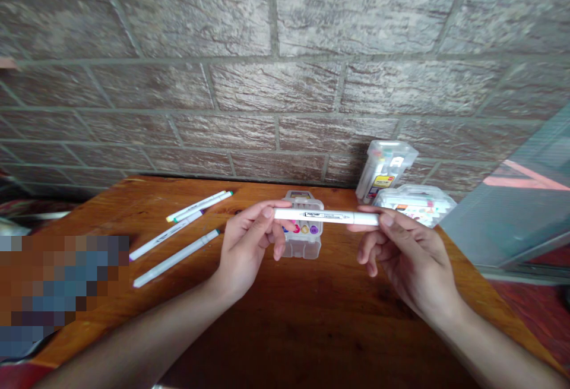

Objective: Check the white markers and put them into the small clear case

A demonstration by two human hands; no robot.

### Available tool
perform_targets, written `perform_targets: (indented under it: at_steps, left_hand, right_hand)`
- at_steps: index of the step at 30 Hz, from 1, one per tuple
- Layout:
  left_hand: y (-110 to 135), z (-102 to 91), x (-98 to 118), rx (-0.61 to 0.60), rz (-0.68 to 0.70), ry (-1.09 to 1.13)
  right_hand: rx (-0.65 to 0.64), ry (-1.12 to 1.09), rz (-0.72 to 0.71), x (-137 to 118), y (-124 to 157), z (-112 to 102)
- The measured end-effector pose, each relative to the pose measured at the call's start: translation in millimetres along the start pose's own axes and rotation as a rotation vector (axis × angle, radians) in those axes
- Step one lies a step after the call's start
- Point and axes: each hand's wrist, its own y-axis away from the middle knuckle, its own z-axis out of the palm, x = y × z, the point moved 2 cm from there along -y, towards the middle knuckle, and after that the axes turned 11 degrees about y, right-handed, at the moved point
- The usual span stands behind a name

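Note:
I hold a white double-ended marker (pixel 327 217) level above the wooden table (pixel 312 312). My left hand (pixel 249 246) pinches its left end between thumb and fingers. Its right end is pinched by my right hand (pixel 405 252). Just behind the marker stands a small clear plastic box (pixel 303 225) with coloured marker caps showing inside. Several white markers (pixel 178 240) lie loose on the table to the left of my left hand.
Two clear marker cases sit at the back right, one upright (pixel 385 169) and one lying flat (pixel 416 202). A brick wall (pixel 267 80) closes the far side. A blurred patch covers the table's left edge. The table's right edge drops to a red floor.

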Motion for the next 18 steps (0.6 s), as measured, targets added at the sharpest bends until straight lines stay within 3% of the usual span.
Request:
perform_targets:
  at_steps: [18]
  left_hand:
    - [-0.5,1.0,0.7,0.009,-0.006,-0.005]
  right_hand:
    - [-0.017,-0.034,0.0,0.2,0.8,-1.2]
